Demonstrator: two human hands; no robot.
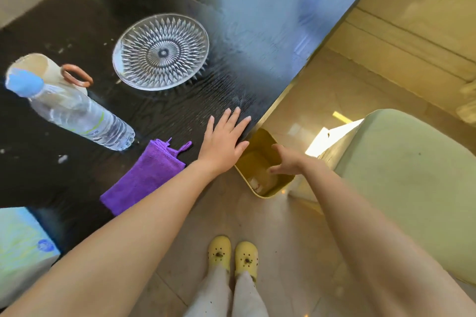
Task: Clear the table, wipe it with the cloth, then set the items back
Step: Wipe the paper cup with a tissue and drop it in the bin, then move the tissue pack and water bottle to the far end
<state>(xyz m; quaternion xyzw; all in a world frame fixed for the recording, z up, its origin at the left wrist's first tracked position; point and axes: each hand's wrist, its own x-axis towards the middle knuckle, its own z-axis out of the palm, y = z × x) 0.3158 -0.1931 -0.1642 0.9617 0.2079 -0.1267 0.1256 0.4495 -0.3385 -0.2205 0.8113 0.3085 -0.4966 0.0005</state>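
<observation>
— Two bare forearms are being seen nearest the lens, reaching forward over the yellow clogs (233, 255) on the floor. What is being done with the hands?

— Starting with the biggest thing, the dark table (77, 23) is being touched at its corner by the left hand (222, 140), which is lying flat with fingers spread and nothing gripped. The right hand (286, 159) is being held just off that corner, over the yellow bin (265, 194), loosely opened, and nothing can be made out in it.

— Which step is being worked on?

— Clearing, by the look of it: crumbs are probably being swept off the edge toward the bin. Pale specks are being left on the wood far to the left of the flat hand. Wiping is not yet being done.

— And the task's things?

— The glass plate (161, 51) is being kept beyond the left hand, up and to its left. The water bottle (77, 113) is lying on its side further left, with the cup (49, 69) behind its cap. The purple cloth (144, 175) is being left folded just beside the left wrist.

— Next?

— Plate, bottle and cup are needing to be lifted away, then the cloth is to be taken up.

— The room?

— Pale tiled flooring is being lit by sun, and a green cushioned seat (412, 175) is being shown right of the right hand.
</observation>
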